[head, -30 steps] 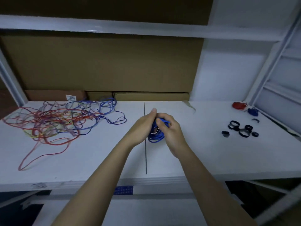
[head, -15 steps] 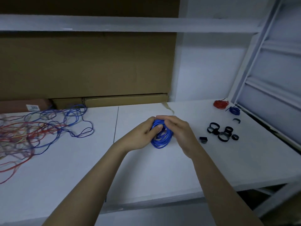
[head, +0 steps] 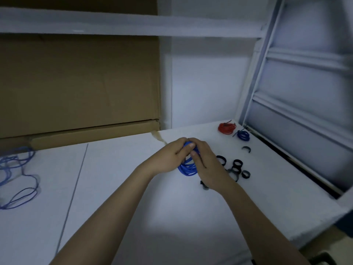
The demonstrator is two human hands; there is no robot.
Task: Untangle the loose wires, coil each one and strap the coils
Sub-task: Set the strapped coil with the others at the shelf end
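Left hand (head: 168,159) and right hand (head: 205,165) curled around blue coil (head: 188,169).

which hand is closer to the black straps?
Right. The right hand holds the blue coil right beside the black straps, its wrist overlapping them in view. The left hand grips the coil's far side.

Blue wire coil (head: 188,168), several loops wound together, held upright between both hands above the desk (head: 118,188). Finished red coil (head: 226,128) and small blue coil (head: 243,135) lie just beside each other at the far right. Black strap rings (head: 236,165) cluster near them. Loose blue wires (head: 17,176) sprawl at far left.
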